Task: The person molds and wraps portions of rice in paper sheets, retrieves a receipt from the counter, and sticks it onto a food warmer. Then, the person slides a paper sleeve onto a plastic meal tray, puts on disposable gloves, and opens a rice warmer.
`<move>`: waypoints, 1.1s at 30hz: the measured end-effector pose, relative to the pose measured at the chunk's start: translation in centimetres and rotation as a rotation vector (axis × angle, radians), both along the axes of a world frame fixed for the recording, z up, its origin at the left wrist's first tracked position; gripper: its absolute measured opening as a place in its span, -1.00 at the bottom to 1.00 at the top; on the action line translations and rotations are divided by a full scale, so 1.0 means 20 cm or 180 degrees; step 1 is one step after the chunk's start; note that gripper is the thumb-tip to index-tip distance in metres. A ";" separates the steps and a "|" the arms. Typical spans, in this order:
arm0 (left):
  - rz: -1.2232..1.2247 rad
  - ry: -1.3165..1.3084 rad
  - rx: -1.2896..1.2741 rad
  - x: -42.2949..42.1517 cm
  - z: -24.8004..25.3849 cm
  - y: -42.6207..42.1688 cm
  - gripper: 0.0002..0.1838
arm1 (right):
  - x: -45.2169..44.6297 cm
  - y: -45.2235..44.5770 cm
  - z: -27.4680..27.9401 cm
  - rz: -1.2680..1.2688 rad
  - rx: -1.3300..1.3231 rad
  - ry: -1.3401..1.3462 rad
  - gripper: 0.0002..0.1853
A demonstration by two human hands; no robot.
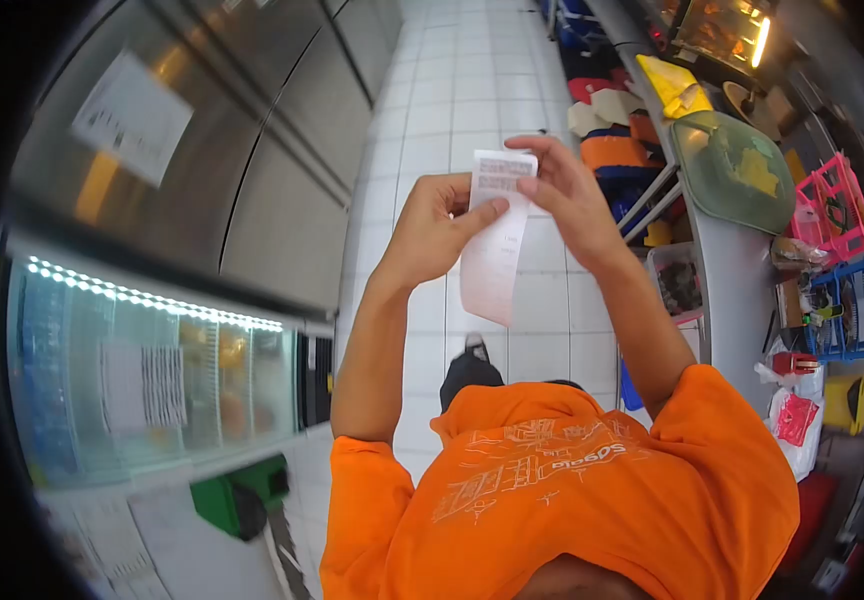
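A long white paper slip (492,265) with dark print near its top hangs in front of my orange shirt, above the tiled floor. My left hand (442,225) grips its left edge, thumb across the front and fingers curled behind. At the upper right corner, my right hand (562,190) pinches the same slip between thumb and fingers. The slip's lower end hangs loose and curves slightly.
Steel cabinet doors (292,170) and a lit glass-door fridge (152,370) line the left. Along the right runs a counter (727,290) with a green lidded container (732,170), a pink basket (837,210) and a blue basket (852,305). White tiles (467,60) lie between.
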State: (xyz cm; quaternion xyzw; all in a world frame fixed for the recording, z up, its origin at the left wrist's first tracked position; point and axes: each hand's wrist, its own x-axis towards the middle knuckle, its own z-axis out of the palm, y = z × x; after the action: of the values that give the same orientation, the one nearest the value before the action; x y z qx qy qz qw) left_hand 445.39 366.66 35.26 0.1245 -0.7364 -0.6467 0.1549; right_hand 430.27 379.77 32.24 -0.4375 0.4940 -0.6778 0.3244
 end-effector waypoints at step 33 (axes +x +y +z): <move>-0.1522 0.3307 -0.2290 -5.80 0.68 -1.98 -0.82 | -4.52 -1.79 -0.26 -0.3904 -0.0553 -0.0039 -0.91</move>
State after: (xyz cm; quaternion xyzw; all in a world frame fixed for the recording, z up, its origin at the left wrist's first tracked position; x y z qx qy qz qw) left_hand 329.41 327.00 48.79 -0.4283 -0.7431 -0.3536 0.3733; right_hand 339.83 344.02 27.13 -0.0948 0.5966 -0.7811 -0.1582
